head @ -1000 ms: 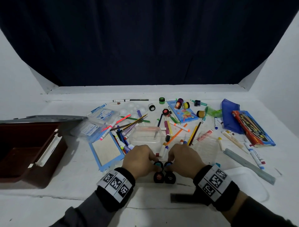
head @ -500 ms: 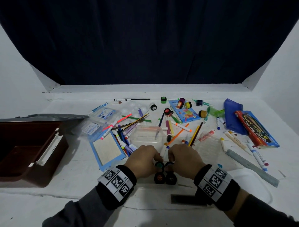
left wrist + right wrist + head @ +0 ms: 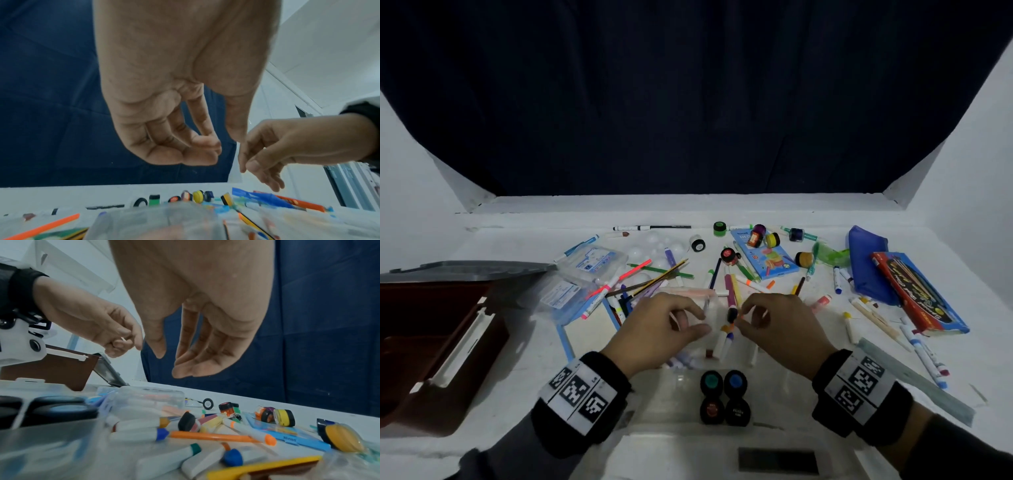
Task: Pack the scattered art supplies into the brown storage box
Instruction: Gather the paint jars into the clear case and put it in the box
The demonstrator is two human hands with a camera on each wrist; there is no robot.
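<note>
Both hands hover side by side over the middle of the head view, above a heap of markers (image 3: 724, 339) on the white desk (image 3: 524, 373). The left hand (image 3: 659, 330) has its fingers loosely curled with thumb and forefinger nearly meeting; the right wrist view shows a thin pale sliver by those fingertips, but whether it is pinched I cannot tell. The right hand (image 3: 779, 329) hangs with relaxed, slightly bent fingers and holds nothing.

Just below the hands, toward the bottom centre, four dark paint pots (image 3: 725, 397) sit in a two-by-two block inside a clear plastic tray (image 3: 671, 394). The brown storage box (image 3: 431, 346) stands open at the left edge of the frame, its grey lid (image 3: 465, 269) tipped back behind it, well apart from the hands. Further up lie scattered pens, pencils and small paint jars, a light blue booklet (image 3: 767, 260), and at the right a blue pouch (image 3: 864, 263) beside a red and blue pack (image 3: 917, 294).
</note>
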